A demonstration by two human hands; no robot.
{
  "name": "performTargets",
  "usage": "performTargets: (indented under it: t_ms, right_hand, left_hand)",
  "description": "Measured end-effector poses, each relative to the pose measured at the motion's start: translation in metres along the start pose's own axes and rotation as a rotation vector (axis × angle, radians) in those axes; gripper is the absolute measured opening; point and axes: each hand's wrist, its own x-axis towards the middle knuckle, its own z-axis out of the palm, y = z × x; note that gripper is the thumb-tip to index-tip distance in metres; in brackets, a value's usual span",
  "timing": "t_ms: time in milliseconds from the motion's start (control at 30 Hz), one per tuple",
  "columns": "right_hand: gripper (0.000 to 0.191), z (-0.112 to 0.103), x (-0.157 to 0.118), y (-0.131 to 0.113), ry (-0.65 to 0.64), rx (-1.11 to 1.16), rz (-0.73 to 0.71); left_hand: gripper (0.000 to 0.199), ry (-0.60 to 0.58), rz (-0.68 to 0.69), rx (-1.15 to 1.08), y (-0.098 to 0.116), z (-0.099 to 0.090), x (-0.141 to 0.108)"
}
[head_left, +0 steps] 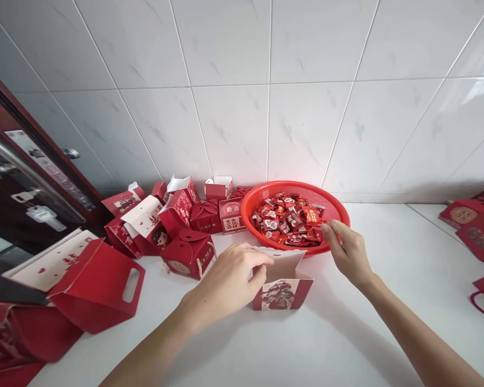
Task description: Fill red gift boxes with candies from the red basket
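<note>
A red paper gift box (pixel 287 294) with a printed picture stands upright on the white surface, its top open and a pale flap raised at the back. My left hand (pixel 229 279) is closed on the box's left upper edge, fingers curled over the rim. My right hand (pixel 350 252) is at the right front rim of a red plastic basket (pixel 342 215), its thumb and forefinger pinched together beside the wrapped candies (pixel 294 219). Whether a candy is between those fingertips is hidden. The candies, in red and dark wrappers, lie heaped in the basket behind the box.
Several red gift boxes crowd the left, including a folded box with a rope handle (pixel 189 255) and a large handled box (pixel 100 285). More red boxes (pixel 482 231) stand at the far right. A tiled wall (pixel 234 129) rises behind; a dark door with keys (pixel 42 214) is left.
</note>
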Motion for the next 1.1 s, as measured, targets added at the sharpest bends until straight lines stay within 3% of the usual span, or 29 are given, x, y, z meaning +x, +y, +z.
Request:
performTargets:
  t_ms: [300, 500, 667, 867, 967, 1100]
  right_hand:
    - [0.064, 0.01, 0.0, 0.012, 0.025, 0.093, 0.306]
    - [0.047, 0.006, 0.002, 0.017, -0.027, 0.118, 0.307]
    - [0.039, 0.004, 0.005, 0.021, -0.026, 0.137, 0.328]
    - [0.044, -0.007, 0.013, 0.034, 0.01, 0.156, 0.377]
    - [0.051, -0.009, 0.015, 0.038, -0.034, 0.118, 0.37]
    - [0.058, -0.004, 0.016, 0.037, -0.054, 0.047, 0.368]
  left_hand:
    - [0.026, 0.083, 0.152, -0.145, -0.003, 0.001, 0.003]
    - [0.02, 0.188, 0.178, -0.19, -0.005, 0.0, 0.006]
    - [0.018, 0.153, 0.205, -0.198, -0.004, -0.001, 0.005]
    - [0.017, 0.227, 0.245, -0.324, -0.005, -0.003, 0.004]
    - [0.016, 0.269, 0.209, -0.398, -0.009, -0.009, 0.008]
    - [0.016, 0.298, 0.056, -0.441, -0.021, -0.019, 0.027]
